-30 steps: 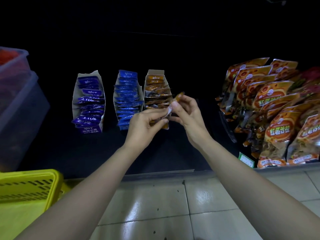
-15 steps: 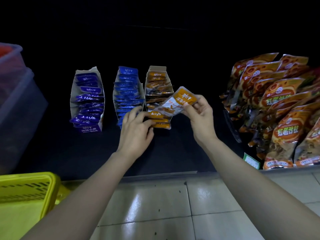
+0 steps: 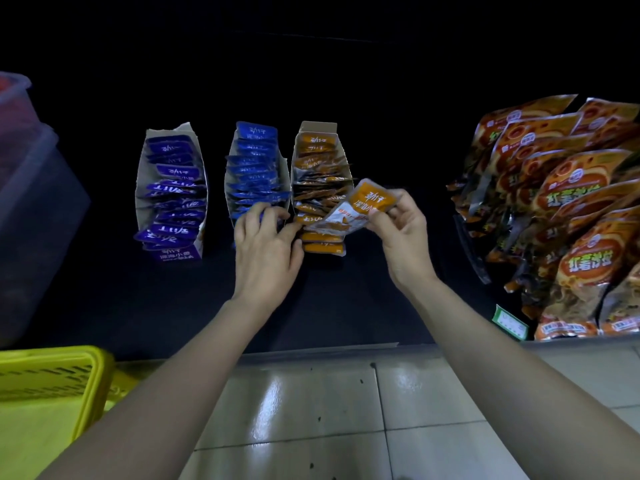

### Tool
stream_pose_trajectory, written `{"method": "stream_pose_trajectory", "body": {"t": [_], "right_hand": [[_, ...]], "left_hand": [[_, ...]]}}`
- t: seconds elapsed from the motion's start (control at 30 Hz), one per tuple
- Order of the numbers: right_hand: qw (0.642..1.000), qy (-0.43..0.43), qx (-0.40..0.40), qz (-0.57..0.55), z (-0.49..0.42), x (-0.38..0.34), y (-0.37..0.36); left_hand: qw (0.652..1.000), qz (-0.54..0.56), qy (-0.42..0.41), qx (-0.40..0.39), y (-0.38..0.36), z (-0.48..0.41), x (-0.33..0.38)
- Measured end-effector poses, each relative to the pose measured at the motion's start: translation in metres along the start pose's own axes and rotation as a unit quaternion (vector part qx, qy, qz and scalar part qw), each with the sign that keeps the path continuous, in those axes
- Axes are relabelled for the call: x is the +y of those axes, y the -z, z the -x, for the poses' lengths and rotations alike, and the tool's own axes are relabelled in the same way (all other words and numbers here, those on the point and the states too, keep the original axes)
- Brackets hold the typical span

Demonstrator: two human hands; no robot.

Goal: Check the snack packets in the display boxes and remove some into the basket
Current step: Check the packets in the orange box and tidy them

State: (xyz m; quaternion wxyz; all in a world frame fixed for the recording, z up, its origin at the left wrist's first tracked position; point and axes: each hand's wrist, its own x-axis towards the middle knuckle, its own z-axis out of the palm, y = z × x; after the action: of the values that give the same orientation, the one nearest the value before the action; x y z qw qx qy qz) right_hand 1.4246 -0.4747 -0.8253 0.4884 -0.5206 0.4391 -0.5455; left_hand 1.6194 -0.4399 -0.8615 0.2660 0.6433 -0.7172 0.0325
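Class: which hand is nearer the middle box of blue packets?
Left. The left hand overlaps the middle blue box at its near end; the right hand, holding an orange packet, is beyond the orange box.

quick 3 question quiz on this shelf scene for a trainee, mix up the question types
1. True or false: the right hand pinches an orange packet.
2. How many display boxes hold blue packets?
3. In the head view, the yellow basket sits: A) lower left B) upper right C) centre

Key: 1 true; 2 two; 3 A
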Motion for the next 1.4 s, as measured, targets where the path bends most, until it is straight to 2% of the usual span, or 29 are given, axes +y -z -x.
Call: {"method": "stream_pose_trajectory", "body": {"t": [0.23,0.37,0.53,0.8,0.9,1.07,1.23,1.4], "right_hand": [[0.994,0.001,-0.069,0.082,0.005,0.02,-0.007],[0.989,0.008,-0.05,0.139,-0.002,0.026,-0.006],[0.973,0.081,-0.036,0.212,-0.001,0.032,0.001],[0.975,0.03,-0.064,0.212,-0.003,0.035,-0.004],[0.965,0.056,-0.072,0.245,-0.004,0.037,-0.003],[0.942,0.11,-0.071,0.31,-0.003,0.045,-0.003],[0.937,0.089,-0.098,0.322,-0.003,0.04,-0.006],[0.935,0.045,-0.076,0.342,-0.009,0.046,-0.004]], "left_hand": [[0.999,0.041,0.021,-0.001,-0.002,0.0,0.001],[0.996,0.083,0.016,0.013,0.002,-0.002,0.0],[0.991,0.136,-0.007,0.005,0.002,-0.006,0.006],[0.988,0.152,-0.012,-0.001,-0.001,-0.004,0.005],[0.988,0.154,-0.002,0.002,0.001,-0.005,0.005],[0.988,0.14,-0.071,-0.01,-0.002,-0.007,0.008],[0.992,0.113,-0.051,0.026,-0.004,-0.012,0.0],[0.993,0.104,-0.049,0.025,-0.007,-0.009,0.001]]}}
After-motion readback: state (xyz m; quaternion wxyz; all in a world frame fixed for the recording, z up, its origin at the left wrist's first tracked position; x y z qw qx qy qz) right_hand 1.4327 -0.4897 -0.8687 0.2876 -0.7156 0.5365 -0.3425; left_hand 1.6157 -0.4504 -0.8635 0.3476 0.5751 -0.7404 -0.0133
